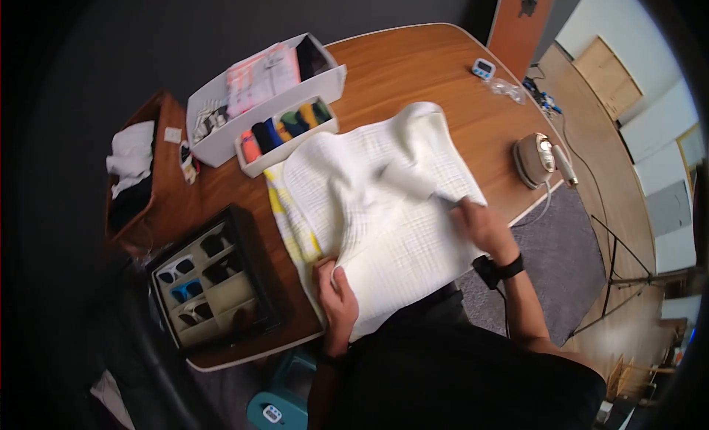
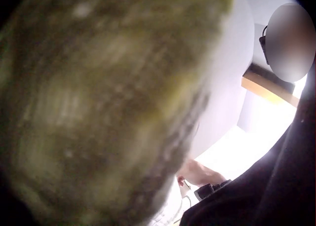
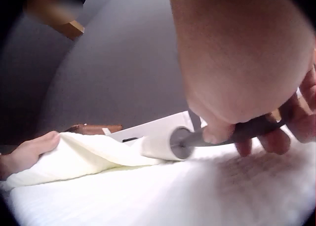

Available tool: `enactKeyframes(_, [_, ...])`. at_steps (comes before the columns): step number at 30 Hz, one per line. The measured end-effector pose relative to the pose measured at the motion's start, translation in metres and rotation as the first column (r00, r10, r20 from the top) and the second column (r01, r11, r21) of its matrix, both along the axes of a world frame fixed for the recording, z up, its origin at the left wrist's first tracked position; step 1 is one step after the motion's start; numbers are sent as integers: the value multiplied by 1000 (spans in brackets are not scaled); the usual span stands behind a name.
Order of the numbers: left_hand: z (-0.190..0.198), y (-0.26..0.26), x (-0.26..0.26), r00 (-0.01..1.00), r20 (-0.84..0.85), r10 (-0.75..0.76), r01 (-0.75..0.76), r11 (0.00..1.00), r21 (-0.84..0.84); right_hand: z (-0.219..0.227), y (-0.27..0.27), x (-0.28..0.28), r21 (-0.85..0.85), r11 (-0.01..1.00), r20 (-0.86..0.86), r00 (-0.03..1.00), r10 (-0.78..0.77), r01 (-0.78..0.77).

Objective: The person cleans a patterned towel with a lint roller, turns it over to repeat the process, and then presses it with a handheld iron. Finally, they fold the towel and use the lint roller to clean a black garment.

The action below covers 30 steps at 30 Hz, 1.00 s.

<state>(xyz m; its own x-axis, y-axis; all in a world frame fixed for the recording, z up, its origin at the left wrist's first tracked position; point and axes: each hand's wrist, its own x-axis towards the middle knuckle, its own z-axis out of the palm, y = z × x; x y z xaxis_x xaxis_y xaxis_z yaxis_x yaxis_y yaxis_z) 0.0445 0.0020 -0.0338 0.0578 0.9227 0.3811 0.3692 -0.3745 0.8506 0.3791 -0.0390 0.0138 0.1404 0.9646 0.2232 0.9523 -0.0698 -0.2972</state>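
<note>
A white textured cloth with a yellow-and-white patterned edge lies rumpled across the front of the table. My right hand grips the dark handle of a lint roller, fingers wrapped round it. In the right wrist view the white roller head meets the cloth beside a raised fold. At the near left, my left hand pinches the cloth's edge and lifts it into that fold. Blurred yellowish fabric fills most of the left wrist view and hides the left fingers there.
Behind the cloth stand a narrow box of rolled socks and a larger white box of folded clothes. To the left are a brown basket and a sunglasses case. A garment steamer and small timer sit at right.
</note>
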Motion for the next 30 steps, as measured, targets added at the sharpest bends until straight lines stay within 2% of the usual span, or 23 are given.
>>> enactKeyframes(1, [4,0,0,1000,-16,22,-22,1000,-5,5,0,3,-29,989,76,987,-142,144])
enactKeyframes(3, [18,1,3,982,167,93,-68,987,-149,12,8,-4,31,918,67,915,-398,396])
enactKeyframes(4, [28,3,5,967,226,116,-75,980,-184,8,8,-8,59,879,102,873,-477,473])
enactKeyframes(5, [32,7,5,968,218,122,-83,980,-182,6,4,-15,57,882,94,877,-471,468])
enactKeyframes(7, [39,12,3,963,226,144,-93,971,-220,8,-10,-39,-32,932,95,929,-357,362])
enactKeyframes(8, [46,15,3,965,212,157,-107,967,-230,12,-21,-54,-136,950,20,960,-279,279])
enactKeyframes(10, [61,14,2,983,146,113,-79,973,-219,29,-41,-79,-256,964,-110,993,41,-68])
enactKeyframes(11, [64,12,2,985,131,112,-79,969,-232,31,-48,-84,-287,921,-164,961,223,-263])
enactKeyframes(12, [67,14,4,991,102,84,-75,993,-89,27,-48,-85,-285,923,-175,961,214,-257])
enactKeyframes(14, [65,16,5,996,55,73,-81,983,166,20,-40,-80,-283,875,-260,909,325,-393])
enactKeyframes(15, [63,15,7,996,50,67,-75,983,168,17,-30,-70,-209,911,-258,919,299,-355])
enactKeyframes(17, [63,13,4,969,199,144,-162,984,79,29,-11,-47,-204,945,-158,961,227,-257])
enactKeyframes(18, [64,16,1,945,257,201,-193,980,-55,34,-7,-34,-148,957,-203,954,219,-251])
enactKeyframes(19, [63,23,-7,903,378,205,-159,976,-150,41,-7,-23,-96,965,-247,945,214,-244])
enactKeyframes(20, [74,31,-7,813,510,282,-152,948,-281,54,-10,-18,-189,958,-278,948,158,-215])
enactKeyframes(21, [87,37,-6,695,618,367,-120,907,-404,54,-13,-13,-192,955,-282,945,167,-227])
enactKeyframes(23, [91,41,-13,703,623,344,-99,914,-393,52,-16,-3,-284,836,-528,804,272,-469])
enactKeyframes(24, [92,43,-14,714,631,302,-59,925,-375,46,-13,0,-339,772,-525,789,320,-538])
enactKeyframes(25, [96,42,-13,716,632,298,-57,927,-372,38,-4,2,-336,774,-524,790,319,-536])
enactKeyframes(27, [102,34,-10,890,450,79,46,965,-259,24,23,7,-258,792,-523,769,367,-553])
enactKeyframes(28, [103,31,-10,912,410,-13,118,965,-233,23,42,3,-287,829,-475,823,313,-481])
enactKeyframes(29, [102,30,-9,953,297,-65,135,966,-219,22,61,-9,-313,858,-425,868,258,-408])
enactKeyframes(30, [107,30,-5,983,151,-105,126,982,-138,12,73,-28,-192,909,-425,866,264,-371])
